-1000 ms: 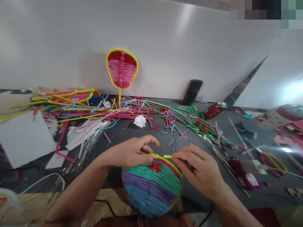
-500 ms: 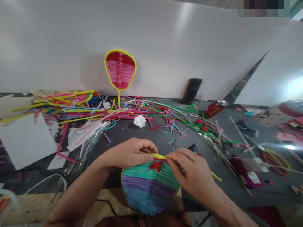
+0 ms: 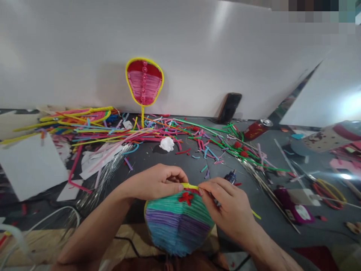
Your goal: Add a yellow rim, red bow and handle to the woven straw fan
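Close to me at the table's front edge is a rounded panel (image 3: 180, 226) covered with rows of pipe cleaners in green, purple and blue. A red flower shape (image 3: 186, 198) sits near its top. Along the panel's upper rim runs a yellow pipe cleaner (image 3: 190, 186). My left hand (image 3: 160, 182) pinches it at the left of the rim, thumb on the near side. My right hand (image 3: 225, 197) pinches the same strip a little to the right. A loose yellow end (image 3: 256, 214) sticks out beyond my right hand.
A pink fan-shaped piece (image 3: 144, 82) with yellow edging stands against the white wall. Cut pipe cleaners (image 3: 135, 135) litter the table's back. A phone (image 3: 229, 108), red can (image 3: 257, 128), scissors (image 3: 328, 194), crumpled white ball (image 3: 167, 143) and metal wires (image 3: 108, 169) lie around.
Both hands keep their pinch on the yellow pipe cleaner with barely any movement. The loose yellow end beyond my right hand has shifted slightly left. The camera view has moved a little.
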A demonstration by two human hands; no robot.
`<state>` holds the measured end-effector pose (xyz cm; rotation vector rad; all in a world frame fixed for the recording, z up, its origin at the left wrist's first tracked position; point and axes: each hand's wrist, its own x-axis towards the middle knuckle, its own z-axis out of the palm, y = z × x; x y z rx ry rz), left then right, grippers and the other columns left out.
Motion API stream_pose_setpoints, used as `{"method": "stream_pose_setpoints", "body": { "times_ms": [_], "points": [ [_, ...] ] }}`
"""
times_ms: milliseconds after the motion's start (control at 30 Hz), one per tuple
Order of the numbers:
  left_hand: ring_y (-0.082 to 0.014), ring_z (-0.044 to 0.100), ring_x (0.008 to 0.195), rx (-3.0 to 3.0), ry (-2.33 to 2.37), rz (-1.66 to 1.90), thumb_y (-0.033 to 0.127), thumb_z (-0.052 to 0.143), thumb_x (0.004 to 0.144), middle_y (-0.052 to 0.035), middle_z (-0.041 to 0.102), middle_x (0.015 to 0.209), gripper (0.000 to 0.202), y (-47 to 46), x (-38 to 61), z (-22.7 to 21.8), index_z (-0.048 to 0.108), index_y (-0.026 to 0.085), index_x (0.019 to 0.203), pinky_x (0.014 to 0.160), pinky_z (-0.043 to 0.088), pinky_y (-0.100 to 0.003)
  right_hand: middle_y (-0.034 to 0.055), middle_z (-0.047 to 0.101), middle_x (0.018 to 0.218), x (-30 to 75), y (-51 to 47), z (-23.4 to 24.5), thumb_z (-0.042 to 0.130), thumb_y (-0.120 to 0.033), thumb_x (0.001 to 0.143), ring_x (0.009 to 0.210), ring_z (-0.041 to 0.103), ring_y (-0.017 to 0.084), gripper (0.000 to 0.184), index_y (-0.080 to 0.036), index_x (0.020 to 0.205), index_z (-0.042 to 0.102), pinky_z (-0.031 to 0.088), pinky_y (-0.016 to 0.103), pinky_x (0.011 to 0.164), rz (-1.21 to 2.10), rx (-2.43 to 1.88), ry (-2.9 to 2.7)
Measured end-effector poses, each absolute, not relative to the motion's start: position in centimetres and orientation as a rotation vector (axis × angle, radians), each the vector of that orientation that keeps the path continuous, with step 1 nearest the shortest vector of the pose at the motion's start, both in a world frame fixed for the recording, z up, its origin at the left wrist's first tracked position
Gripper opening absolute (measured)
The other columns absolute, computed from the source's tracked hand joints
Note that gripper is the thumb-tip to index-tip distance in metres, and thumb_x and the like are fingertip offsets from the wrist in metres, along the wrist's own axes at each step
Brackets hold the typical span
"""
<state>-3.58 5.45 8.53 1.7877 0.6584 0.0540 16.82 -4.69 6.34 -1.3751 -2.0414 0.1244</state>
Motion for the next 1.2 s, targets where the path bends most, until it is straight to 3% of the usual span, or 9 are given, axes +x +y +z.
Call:
{"method": "stream_pose_setpoints", "body": {
  "times_ms": [767, 1200],
  "points": [
    [-0.0101, 0.054, 0.066, 1.839, 0.664, 0.055, 0.032, 0.053, 0.086, -0.0005, 0.066, 0.083, 0.023, 5.5, -3.6, 8.6, 0.064, 0.015, 0.099, 0.059, 0.039, -0.018, 0.0046, 0.068, 0.075, 16.6, -4.9, 7.1, 0.049, -0.013, 0.089, 0.067, 0.062, 0.016, 0.019, -0.017, 0.084, 0.067, 0.049, 0.027, 0.063, -0.01, -1.333, -2.145],
    [-0.0085, 0.05, 0.063, 1.818, 0.617, 0.054, 0.033, 0.053, 0.087, -0.0001, 0.063, 0.081, 0.024, 5.5, -3.6, 8.5, 0.063, 0.015, 0.1, 0.055, 0.038, -0.016, 0.0041, 0.068, 0.079, 16.8, -4.8, 7.4, 0.041, -0.004, 0.086, 0.069, 0.06, 0.015, 0.03, -0.019, 0.085, 0.067, 0.047, 0.024, 0.062, 0.003, -1.393, -2.198]
  ]
}}
